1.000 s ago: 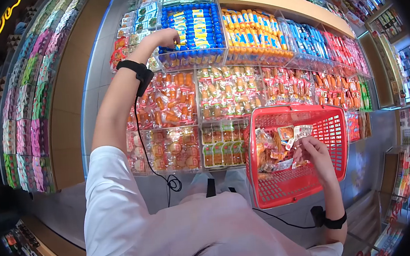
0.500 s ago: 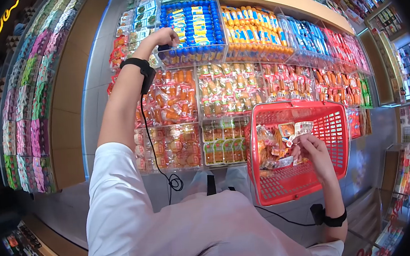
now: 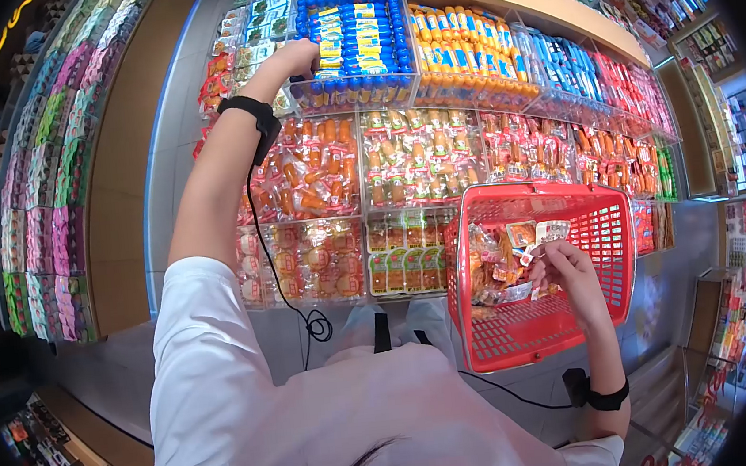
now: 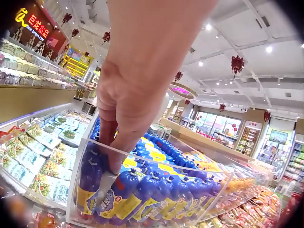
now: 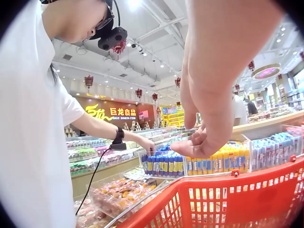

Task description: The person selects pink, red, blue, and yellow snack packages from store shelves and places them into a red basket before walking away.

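Note:
My left hand point(image 3: 296, 59) reaches down into the left front corner of a clear bin of blue-wrapped sausages point(image 3: 365, 43). In the left wrist view the fingers point(image 4: 118, 154) point down among the blue sausages point(image 4: 152, 187), behind the bin's front wall. Their tips are partly hidden, and I cannot tell whether they pinch one. My right hand point(image 3: 567, 274) hangs over the red shopping basket point(image 3: 525, 344), with fingers loosely curled. The right wrist view shows nothing between those fingers point(image 5: 197, 142). Several packaged snacks point(image 3: 504, 261) lie in the basket, just left of that hand.
Orange-wrapped sausages point(image 3: 468, 47) fill the bin to the right, with blue packets point(image 3: 562, 65) beyond. Nearer bins hold bagged snacks point(image 3: 419, 153). A wooden-sided display point(image 3: 118, 211) stands at left. A black cable point(image 3: 269, 260) trails from the left wrist strap.
My left hand has gone lower and slightly further into the blue sausages, its fingers now mostly hidden there. My right hand has stayed over the basket, barely moving.

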`<state>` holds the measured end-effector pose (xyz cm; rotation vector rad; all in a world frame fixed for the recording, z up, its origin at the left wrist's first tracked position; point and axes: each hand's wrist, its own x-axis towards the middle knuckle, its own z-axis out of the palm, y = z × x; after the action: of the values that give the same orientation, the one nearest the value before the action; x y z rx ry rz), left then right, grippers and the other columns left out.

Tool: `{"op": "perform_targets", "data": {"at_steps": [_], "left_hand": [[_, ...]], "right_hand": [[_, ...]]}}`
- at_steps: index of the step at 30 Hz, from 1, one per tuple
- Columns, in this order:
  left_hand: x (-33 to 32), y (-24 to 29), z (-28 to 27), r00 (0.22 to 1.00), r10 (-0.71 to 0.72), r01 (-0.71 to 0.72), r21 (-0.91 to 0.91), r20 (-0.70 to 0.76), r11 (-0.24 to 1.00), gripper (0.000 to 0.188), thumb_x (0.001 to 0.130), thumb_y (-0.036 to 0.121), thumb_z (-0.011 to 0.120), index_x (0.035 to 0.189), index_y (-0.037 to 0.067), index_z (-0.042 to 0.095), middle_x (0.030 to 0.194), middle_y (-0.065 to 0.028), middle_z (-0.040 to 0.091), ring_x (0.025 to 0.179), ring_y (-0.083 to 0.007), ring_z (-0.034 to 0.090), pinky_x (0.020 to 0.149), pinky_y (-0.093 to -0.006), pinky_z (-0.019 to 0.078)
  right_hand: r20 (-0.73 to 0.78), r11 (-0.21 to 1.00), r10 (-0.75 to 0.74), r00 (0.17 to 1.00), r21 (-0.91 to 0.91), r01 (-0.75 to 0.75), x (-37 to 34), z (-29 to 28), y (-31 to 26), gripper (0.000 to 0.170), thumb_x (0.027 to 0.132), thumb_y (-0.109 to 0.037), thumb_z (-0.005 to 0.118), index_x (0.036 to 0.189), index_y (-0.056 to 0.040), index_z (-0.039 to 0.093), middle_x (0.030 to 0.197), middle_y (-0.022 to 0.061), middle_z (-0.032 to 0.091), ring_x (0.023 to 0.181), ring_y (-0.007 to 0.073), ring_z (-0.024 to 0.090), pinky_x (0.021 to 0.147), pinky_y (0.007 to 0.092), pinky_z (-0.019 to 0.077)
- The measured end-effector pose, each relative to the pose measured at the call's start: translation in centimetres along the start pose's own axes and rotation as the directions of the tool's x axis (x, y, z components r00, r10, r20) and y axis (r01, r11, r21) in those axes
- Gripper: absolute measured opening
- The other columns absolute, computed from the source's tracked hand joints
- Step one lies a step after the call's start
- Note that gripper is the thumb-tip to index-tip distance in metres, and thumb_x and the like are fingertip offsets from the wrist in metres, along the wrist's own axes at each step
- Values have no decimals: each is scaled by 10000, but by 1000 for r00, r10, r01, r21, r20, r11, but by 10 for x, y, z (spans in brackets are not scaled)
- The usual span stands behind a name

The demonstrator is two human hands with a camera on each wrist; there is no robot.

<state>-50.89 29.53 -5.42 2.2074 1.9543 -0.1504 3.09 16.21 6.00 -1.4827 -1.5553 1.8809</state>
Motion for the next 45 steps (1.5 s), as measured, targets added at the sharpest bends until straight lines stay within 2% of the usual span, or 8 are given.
{"op": "perform_targets", "data": {"at_steps": [9,13,28,30,33,37,39,45], "left_hand": [[15,8,10,998,-23,29,-94,59,995,106,670,94,559,707,44,645,777,-154,631,725,-284,624,619,-366,491],[10,13,15,996,63,-56,89,-70,994,158,676,94,535,772,24,639,829,-187,621,784,-335,606,658,-394,481],[-1,28,0,958,-78,4,-257,-278,966,116,675,67,628,782,22,625,738,-121,629,688,-254,609,634,-339,471],[-18,54,-16,857,-132,-67,-362,-498,930,126,704,83,618,814,24,629,765,-129,627,713,-247,607,652,-329,472],[-63,108,-34,754,-281,-199,-614,-594,764,125,791,98,573,872,18,624,811,-90,640,732,-198,616,657,-293,482],[-116,176,-19,840,-374,-353,-919,-393,173,165,855,120,538,948,0,604,847,-34,625,777,-89,589,656,-221,469],[-143,221,-9,838,-385,-281,-911,-386,302,160,863,113,531,957,5,601,869,-34,615,786,-89,580,671,-214,467],[-189,342,44,980,-174,-87,-995,-95,51,160,861,126,541,940,-3,593,837,-33,606,768,-69,553,670,-217,440]], "right_hand": [[11,1000,-11,1000,-5,11,6,5,1,241,920,-200,419,914,3,549,698,54,604,630,92,560,575,206,417],[-1,1000,-1,1000,-4,1,3,6,-1,242,920,-201,419,919,4,549,696,55,603,626,91,557,573,205,418],[-22,999,-37,999,11,37,-10,-4,1,240,921,-205,419,925,-2,547,696,47,597,614,84,552,543,208,420],[-32,999,-50,998,11,50,-9,-10,7,239,921,-209,418,926,-5,543,695,50,598,615,87,557,538,208,423],[-24,999,-46,999,-1,46,-9,-25,23,239,924,-214,412,923,-9,536,688,50,600,610,92,565,534,207,427],[-14,995,-28,999,-96,27,-7,-48,43,249,923,-236,415,914,-17,532,674,46,604,597,96,574,528,209,430],[-13,994,-2,1000,-109,1,-6,-60,41,259,916,-266,432,906,-29,536,668,31,608,593,88,576,531,205,426],[44,979,-1,999,-205,10,2,-107,37,258,915,-259,437,923,-26,548,686,17,592,615,71,565,545,208,431]]}}
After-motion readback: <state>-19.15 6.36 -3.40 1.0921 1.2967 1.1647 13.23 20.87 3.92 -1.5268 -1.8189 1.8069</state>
